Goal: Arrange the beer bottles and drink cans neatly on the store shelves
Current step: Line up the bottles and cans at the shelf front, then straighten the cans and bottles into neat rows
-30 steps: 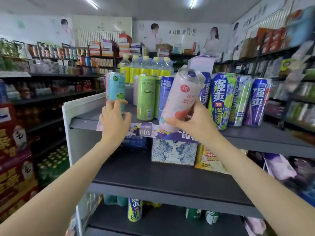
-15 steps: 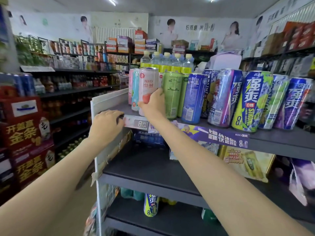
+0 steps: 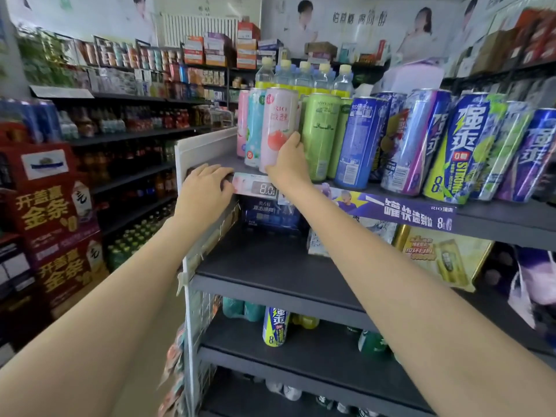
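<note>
1. The top shelf (image 3: 496, 219) in front of you is a flat, dark grey metal board with a purple paper strip (image 3: 400, 210) along its front lip and a small price tag (image 3: 258, 188) reading 8.0 near its left corner.
2. Tall, slim cylinders line it — glossy printed aluminium, most leaning a little in this wide view. From the left: a pink can (image 3: 242, 124), a pale blue can (image 3: 254, 127), the peach can (image 3: 278, 124), a matte green can (image 3: 319, 136), a blue can (image 3: 356, 142), then a yellow-and-blue can (image 3: 457, 149) with bold characters and more purple and blue ones to its right.
3. Behind them stand clear plastic bottles (image 3: 304, 76) with pale yellow caps.
4. The peach can stands at the front edge of the top shelf, just beside the pale blue can and the green can, its label showing a round peach.
5. Your right hand (image 3: 287, 164) grips the lower part of the peach can — fingers curled round its right side, thumb low at the front.
6. Your left hand (image 3: 204, 188) rests on the shelf's left front corner, fingers bent over the edge just beside the price tag, holding nothing loose.
7. The middle shelf (image 3: 270, 266) carries printed cardboard cartons (image 3: 433, 251) at the back; a single yellow-and-blue can (image 3: 275, 326) stands upright on the shelf below.
</note>
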The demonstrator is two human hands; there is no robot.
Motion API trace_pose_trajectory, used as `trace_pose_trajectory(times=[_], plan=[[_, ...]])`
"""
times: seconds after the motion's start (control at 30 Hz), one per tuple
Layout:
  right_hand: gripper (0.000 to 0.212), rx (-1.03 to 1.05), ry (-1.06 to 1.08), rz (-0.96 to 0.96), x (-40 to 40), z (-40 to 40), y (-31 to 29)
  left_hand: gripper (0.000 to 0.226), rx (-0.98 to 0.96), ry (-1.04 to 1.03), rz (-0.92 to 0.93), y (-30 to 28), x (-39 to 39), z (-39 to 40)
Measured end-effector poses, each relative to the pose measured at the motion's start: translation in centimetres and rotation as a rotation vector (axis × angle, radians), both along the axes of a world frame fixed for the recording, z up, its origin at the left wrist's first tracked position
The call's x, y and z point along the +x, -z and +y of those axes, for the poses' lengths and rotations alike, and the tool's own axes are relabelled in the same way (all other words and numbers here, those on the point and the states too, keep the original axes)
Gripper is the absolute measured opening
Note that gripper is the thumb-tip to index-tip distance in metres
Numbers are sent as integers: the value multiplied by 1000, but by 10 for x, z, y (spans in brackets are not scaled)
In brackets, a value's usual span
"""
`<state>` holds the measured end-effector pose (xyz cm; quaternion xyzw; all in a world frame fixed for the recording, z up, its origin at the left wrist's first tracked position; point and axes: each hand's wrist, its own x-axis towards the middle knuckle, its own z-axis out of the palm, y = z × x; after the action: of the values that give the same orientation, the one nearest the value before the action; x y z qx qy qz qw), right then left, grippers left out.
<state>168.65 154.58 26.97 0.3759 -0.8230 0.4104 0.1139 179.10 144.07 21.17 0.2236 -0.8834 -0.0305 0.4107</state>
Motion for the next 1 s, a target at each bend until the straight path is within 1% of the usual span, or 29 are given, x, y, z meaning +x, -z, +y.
trace_pose_trajectory(times=[0.07, 0.17, 0.3, 0.37, 0.43, 0.5, 0.57, 0.6, 0.63, 0.7, 0.73, 0.77, 0.8, 0.83, 0.9, 0.97, 1.0], plan=[[66, 52, 32, 85, -1, 7, 4, 38, -6, -2, 10, 3, 0, -1], [46, 0, 68, 168, -1, 9, 9, 35, -12, -7, 27, 6, -2, -1], [38, -12, 100, 216, 3, 8, 12, 35, 6, 5, 43, 5, -2, 3], [35, 4, 97, 241, 8, 11, 12, 37, 48, 18, 34, 3, -1, 9], [40, -16, 39, 259, 17, 21, 12, 40, 115, 34, 77, 5, 2, 17], [40, -136, -73, 320, 32, 44, 21, 39, 107, 41, 193, 19, 12, 28], [32, -264, -200, 408, 46, 74, 51, 35, 32, 37, 281, 51, 25, 43], [29, -250, -247, 416, 51, 89, 77, 33, 25, 42, 280, 72, 31, 50], [27, -164, -270, 377, 54, 104, 108, 33, 40, 47, 239, 95, 36, 56], [24, 132, -255, 210, 52, 124, 175, 36, 95, 43, 59, 144, 41, 61], [24, 275, -236, 104, 47, 128, 207, 39, 122, 40, -50, 166, 43, 63], [26, 377, -221, -15, 40, 129, 236, 42, 145, 42, -150, 185, 44, 63], [29, 424, -222, -152, 32, 126, 260, 44, 169, 46, -233, 199, 44, 63], [33, 405, -219, -313, 24, 120, 279, 46, 187, 47, -297, 209, 44, 65], [40, 242, -167, -612, 12, 107, 304, 52, 192, 38, -356, 224, 43, 70], [52, 100, -78, -773, 2, 90, 324, 50, 201, 43, -356, 233, 41, 73], [63, 35, -40, -818, -4, 80, 335, 48, 212, 55, -349, 237, 41, 74]])
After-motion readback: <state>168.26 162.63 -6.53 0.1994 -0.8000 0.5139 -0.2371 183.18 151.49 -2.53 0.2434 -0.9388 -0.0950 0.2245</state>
